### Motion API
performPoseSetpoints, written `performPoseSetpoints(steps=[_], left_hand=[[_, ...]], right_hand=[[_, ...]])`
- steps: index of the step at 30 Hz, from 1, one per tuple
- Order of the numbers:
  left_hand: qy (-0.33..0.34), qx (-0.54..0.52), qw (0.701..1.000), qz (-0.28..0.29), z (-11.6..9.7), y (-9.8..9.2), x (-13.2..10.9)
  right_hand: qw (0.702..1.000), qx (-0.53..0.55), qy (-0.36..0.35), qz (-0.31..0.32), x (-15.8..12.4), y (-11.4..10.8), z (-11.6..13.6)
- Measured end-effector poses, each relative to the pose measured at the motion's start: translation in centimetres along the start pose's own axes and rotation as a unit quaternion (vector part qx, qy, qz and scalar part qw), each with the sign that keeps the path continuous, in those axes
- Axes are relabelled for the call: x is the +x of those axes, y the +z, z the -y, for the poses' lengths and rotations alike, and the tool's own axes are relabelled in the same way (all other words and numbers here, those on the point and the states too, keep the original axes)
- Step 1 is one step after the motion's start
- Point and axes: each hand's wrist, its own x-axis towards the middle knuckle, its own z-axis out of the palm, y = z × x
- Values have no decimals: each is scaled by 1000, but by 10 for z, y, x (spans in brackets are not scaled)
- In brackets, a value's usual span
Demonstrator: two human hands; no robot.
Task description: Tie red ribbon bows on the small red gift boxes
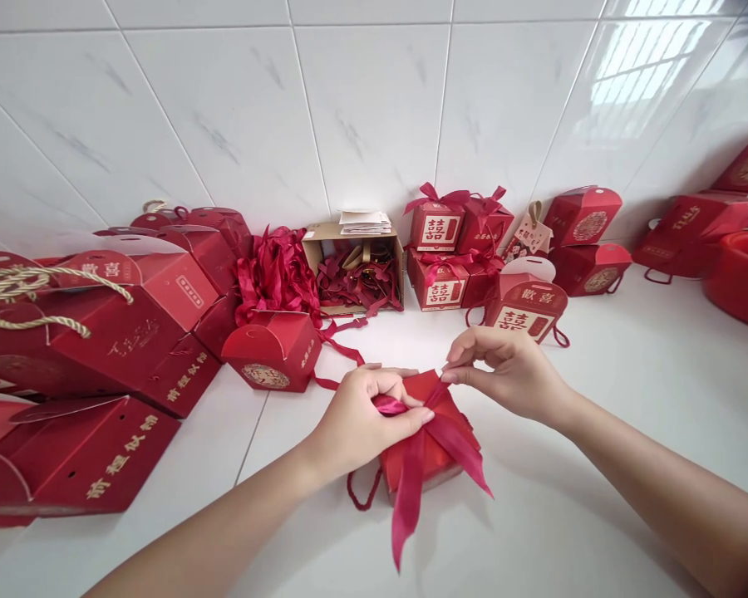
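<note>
A small red gift box [433, 453] sits on the white tiled floor in front of me, with a dark red satin ribbon [411, 486] crossing its top and its two tails trailing over the front. My left hand [365, 415] is closed, pinching a loop of the ribbon on top of the box. My right hand [511, 370] is closed too, its fingertips pinching the ribbon near the knot at the box's upper right.
Large red gift boxes [100, 332] with rope handles are stacked at the left. A small red box [274, 353] lies behind. A cardboard carton [355, 270] full of red ribbons stands at the wall, beside tied boxes [452, 249] and more red boxes [589, 241].
</note>
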Motion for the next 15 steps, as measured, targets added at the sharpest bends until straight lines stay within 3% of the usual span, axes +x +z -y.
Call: performPoseSetpoints(steps=[11, 15], left_hand=[[5, 35, 999, 3, 0, -4, -2], [1, 14, 1000, 12, -1, -3, -3]], right_hand=[[999, -5, 26, 25, -3, -8, 4], [996, -34, -45, 64, -4, -14, 3]])
